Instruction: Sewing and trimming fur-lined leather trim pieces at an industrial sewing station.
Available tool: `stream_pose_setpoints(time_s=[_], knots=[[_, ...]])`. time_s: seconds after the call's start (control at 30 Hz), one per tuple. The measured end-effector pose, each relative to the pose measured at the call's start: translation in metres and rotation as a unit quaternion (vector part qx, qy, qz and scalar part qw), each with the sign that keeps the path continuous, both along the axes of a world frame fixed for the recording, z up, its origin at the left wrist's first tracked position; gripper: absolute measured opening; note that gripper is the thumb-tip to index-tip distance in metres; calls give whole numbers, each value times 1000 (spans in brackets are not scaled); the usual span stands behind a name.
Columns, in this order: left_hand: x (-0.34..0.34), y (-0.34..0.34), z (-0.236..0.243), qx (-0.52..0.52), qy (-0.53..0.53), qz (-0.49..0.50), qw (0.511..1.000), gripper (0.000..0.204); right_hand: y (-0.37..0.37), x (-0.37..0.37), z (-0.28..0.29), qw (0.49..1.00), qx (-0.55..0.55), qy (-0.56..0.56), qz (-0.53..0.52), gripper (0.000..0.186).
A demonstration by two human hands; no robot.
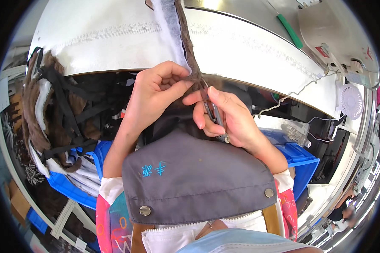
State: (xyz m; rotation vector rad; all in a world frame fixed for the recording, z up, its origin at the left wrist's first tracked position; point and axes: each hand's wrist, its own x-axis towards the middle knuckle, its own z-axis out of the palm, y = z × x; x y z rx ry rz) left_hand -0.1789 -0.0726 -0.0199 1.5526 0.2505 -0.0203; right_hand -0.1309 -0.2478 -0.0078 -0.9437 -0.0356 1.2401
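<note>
My left hand (156,90) pinches the near end of a long brown fur strip (188,44) between thumb and fingers. White fluffy backing (169,25) runs along the strip's left side, and the strip stretches away across the white table. In my right hand (232,114) is a pair of dark metal scissors (215,113), gripped by its handles. The blades point up and away from me, their tips at the strip's end close to my left fingertips. Whether the blades are parted is hard to make out.
The white table (109,46) bears ruler markings. At its right are a sewing machine (333,29), a green-handled tool (289,30) and a small white fan (350,101). Fur pieces and black straps (67,101) hang at left above a blue bin (71,187). Another blue bin (306,162) stands right.
</note>
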Motion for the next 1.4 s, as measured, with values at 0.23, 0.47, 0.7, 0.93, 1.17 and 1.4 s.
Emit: stream_pose_setpoints(time_s=[0.23,0.47,0.7,0.93,1.17,1.4], knots=[[-2,5,-7,-81,7,-23,996,9,-4,7,-1,999,-31,-27,12,46],[-5,0,-4,-4,-14,-21,1000,10,-2,11,1,998,-51,-22,35,45],[-5,4,-3,63,-28,-52,996,9,3,16,3,996,-44,65,42,45],[-8,4,-10,77,-31,-46,995,9,1,13,-2,988,-4,150,27,42],[-12,-1,-10,-29,-6,-8,1000,10,2,8,7,993,-71,86,25,42],[-11,0,-10,65,-46,-52,996,7,2,12,4,994,-54,85,41,42]])
